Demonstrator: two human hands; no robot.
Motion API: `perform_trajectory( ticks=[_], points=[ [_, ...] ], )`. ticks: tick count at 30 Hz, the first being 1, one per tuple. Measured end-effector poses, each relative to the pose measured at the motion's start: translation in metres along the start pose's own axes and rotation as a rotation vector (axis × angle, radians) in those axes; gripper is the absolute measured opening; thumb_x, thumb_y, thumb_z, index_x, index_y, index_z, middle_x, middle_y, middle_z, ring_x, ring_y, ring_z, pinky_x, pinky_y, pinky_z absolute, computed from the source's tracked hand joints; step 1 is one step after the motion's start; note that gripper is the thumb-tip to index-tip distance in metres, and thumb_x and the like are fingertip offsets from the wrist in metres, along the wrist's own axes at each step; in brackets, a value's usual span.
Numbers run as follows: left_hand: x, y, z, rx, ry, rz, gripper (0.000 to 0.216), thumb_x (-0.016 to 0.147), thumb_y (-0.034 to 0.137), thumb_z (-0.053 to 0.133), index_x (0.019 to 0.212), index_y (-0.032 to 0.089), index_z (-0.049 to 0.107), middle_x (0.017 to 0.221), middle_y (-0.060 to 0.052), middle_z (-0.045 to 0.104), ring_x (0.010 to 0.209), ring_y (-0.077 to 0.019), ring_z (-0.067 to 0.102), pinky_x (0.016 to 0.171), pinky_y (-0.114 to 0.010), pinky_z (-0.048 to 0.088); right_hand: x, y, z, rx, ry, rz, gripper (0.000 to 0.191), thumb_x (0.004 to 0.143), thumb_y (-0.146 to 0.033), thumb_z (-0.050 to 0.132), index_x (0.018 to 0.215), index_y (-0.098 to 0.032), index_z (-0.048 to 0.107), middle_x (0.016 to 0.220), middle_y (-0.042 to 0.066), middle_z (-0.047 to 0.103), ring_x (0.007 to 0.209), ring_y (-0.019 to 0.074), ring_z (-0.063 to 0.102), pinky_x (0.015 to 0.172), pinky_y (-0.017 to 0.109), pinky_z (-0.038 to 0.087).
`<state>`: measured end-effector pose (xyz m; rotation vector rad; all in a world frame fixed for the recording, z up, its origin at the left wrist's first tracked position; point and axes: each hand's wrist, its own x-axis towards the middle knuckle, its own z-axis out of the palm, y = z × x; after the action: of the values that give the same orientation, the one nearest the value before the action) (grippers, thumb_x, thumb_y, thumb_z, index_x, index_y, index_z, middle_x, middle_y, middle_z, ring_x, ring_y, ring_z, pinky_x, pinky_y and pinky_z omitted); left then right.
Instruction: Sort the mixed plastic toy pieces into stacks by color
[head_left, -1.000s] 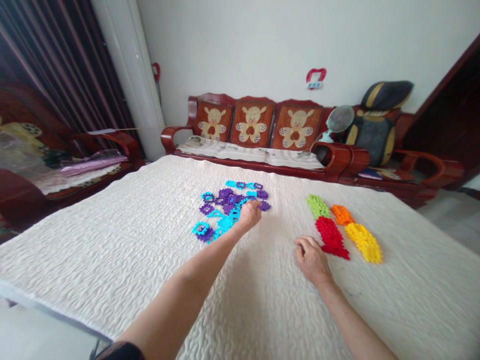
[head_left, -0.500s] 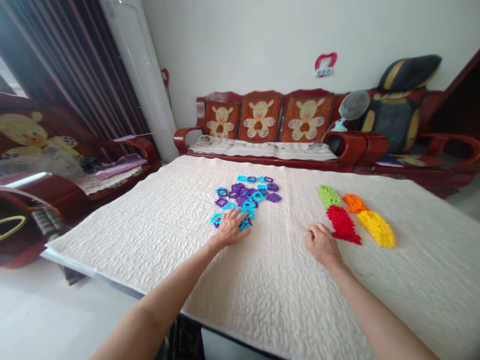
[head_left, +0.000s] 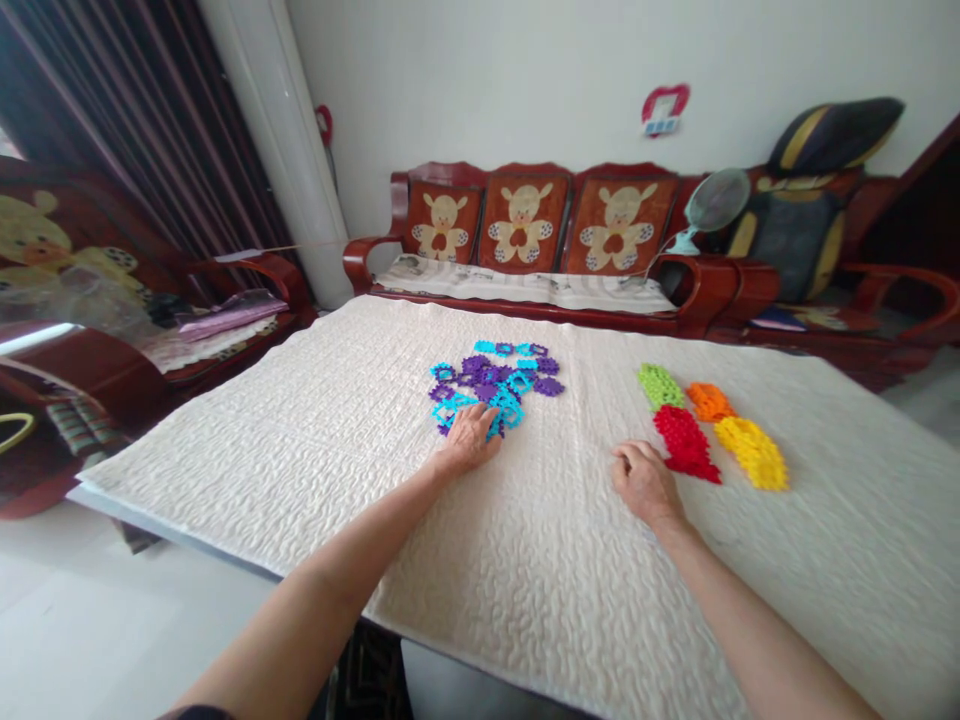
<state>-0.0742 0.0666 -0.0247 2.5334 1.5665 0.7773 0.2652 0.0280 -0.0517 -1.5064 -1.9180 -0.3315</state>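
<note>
A loose heap of blue and purple plastic pieces point(head_left: 491, 382) lies on the white quilted table cover point(head_left: 315, 440). My left hand point(head_left: 469, 441) rests flat at the heap's near edge, fingers stretched onto the pieces. My right hand point(head_left: 645, 481) lies on the cover with its fingers curled under, just left of a red pile point(head_left: 684, 442). A green pile point(head_left: 660, 385), an orange pile point(head_left: 709, 401) and a yellow pile point(head_left: 752, 452) sit beside the red one. Whether my right hand holds anything is hidden.
A red wooden sofa point(head_left: 525, 240) with bear cushions stands behind the table. A small fan point(head_left: 709, 205) and a dark bag point(head_left: 810, 200) sit at its right end. Another wooden seat point(head_left: 112, 340) with clutter is at the left. The table's near-left edge drops to a pale floor.
My left hand has drawn back from the heap's far right to its near edge and spread flat, pushing the near pieces together. My right hand has stayed put. The view has shifted.
</note>
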Motion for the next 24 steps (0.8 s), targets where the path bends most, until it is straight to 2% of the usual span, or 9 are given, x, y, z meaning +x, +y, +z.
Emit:
perform_trajectory(
  ticks=[4, 8, 11, 13, 16, 18, 20, 24],
  points=[
    [0.018, -0.002, 0.008, -0.067, 0.058, -0.042, 0.05, 0.079, 0.024, 0.06, 0.129, 0.019, 0.057, 0.13, -0.014, 0.057, 0.122, -0.0289, 0.052, 0.107, -0.046, 0.04, 0.0, 0.0, 0.0, -0.01, 0.003, -0.003, 0.018, 0.077, -0.015, 0.047, 0.085, -0.019, 0.063, 0.093, 0.01, 0.064, 0.088, 0.0238, 0.059, 0.083, 0.037, 0.049],
    [0.037, 0.004, 0.012, -0.105, 0.111, -0.117, 0.049, 0.084, 0.031, 0.059, 0.129, 0.013, 0.057, 0.13, -0.018, 0.058, 0.124, -0.0306, 0.051, 0.106, -0.046, 0.039, -0.001, -0.001, -0.002, -0.002, 0.013, -0.011, 0.018, 0.077, -0.014, 0.046, 0.085, -0.019, 0.062, 0.094, 0.01, 0.065, 0.089, 0.0239, 0.06, 0.083, 0.037, 0.05],
    [0.05, 0.005, 0.006, -0.137, 0.16, -0.171, 0.046, 0.085, 0.035, 0.06, 0.127, 0.016, 0.06, 0.13, -0.016, 0.059, 0.124, -0.0308, 0.05, 0.105, -0.046, 0.039, -0.001, -0.001, -0.002, 0.021, 0.009, -0.009, 0.019, 0.078, -0.014, 0.046, 0.087, -0.019, 0.062, 0.095, 0.01, 0.065, 0.09, 0.0243, 0.06, 0.084, 0.038, 0.05],
    [0.056, -0.003, -0.002, -0.191, 0.215, -0.273, 0.039, 0.086, 0.033, 0.058, 0.122, 0.019, 0.063, 0.128, -0.013, 0.062, 0.123, -0.0283, 0.052, 0.105, -0.043, 0.039, -0.001, -0.001, -0.003, 0.037, 0.011, -0.006, 0.019, 0.078, -0.015, 0.047, 0.087, -0.02, 0.063, 0.095, 0.01, 0.065, 0.091, 0.0246, 0.06, 0.084, 0.039, 0.05],
    [0.056, -0.026, -0.014, -0.26, 0.279, -0.501, 0.03, 0.089, 0.028, 0.052, 0.113, 0.018, 0.068, 0.116, -0.013, 0.068, 0.114, -0.0263, 0.06, 0.101, -0.039, 0.043, -0.001, 0.0, -0.003, 0.039, 0.01, -0.012, 0.019, 0.077, -0.016, 0.047, 0.087, -0.02, 0.063, 0.095, 0.01, 0.065, 0.091, 0.0249, 0.061, 0.085, 0.039, 0.05],
    [0.049, -0.039, -0.018, -0.268, 0.286, -0.592, 0.029, 0.09, 0.027, 0.049, 0.106, 0.016, 0.071, 0.104, -0.014, 0.071, 0.105, -0.0274, 0.065, 0.095, -0.04, 0.046, 0.0, 0.001, -0.003, 0.03, 0.007, -0.018, 0.019, 0.077, -0.015, 0.047, 0.087, -0.02, 0.063, 0.094, 0.01, 0.065, 0.091, 0.025, 0.061, 0.086, 0.039, 0.05],
    [0.041, -0.045, -0.015, -0.263, 0.291, -0.615, 0.029, 0.09, 0.026, 0.048, 0.104, 0.016, 0.072, 0.101, -0.014, 0.072, 0.103, -0.0278, 0.066, 0.093, -0.04, 0.048, 0.0, 0.0, -0.004, 0.023, 0.007, -0.021, 0.019, 0.077, -0.015, 0.047, 0.087, -0.02, 0.062, 0.094, 0.01, 0.065, 0.091, 0.0251, 0.061, 0.086, 0.039, 0.05],
    [0.039, -0.036, 0.004, -0.408, 0.388, -0.61, 0.033, 0.089, 0.026, 0.048, 0.113, 0.016, 0.068, 0.112, -0.012, 0.071, 0.11, -0.025, 0.064, 0.1, -0.039, 0.045, 0.0, 0.0, -0.004, 0.016, 0.007, -0.035, 0.018, 0.077, -0.015, 0.047, 0.086, -0.02, 0.062, 0.092, 0.01, 0.065, 0.09, 0.025, 0.061, 0.086, 0.039, 0.051]
  ],
)
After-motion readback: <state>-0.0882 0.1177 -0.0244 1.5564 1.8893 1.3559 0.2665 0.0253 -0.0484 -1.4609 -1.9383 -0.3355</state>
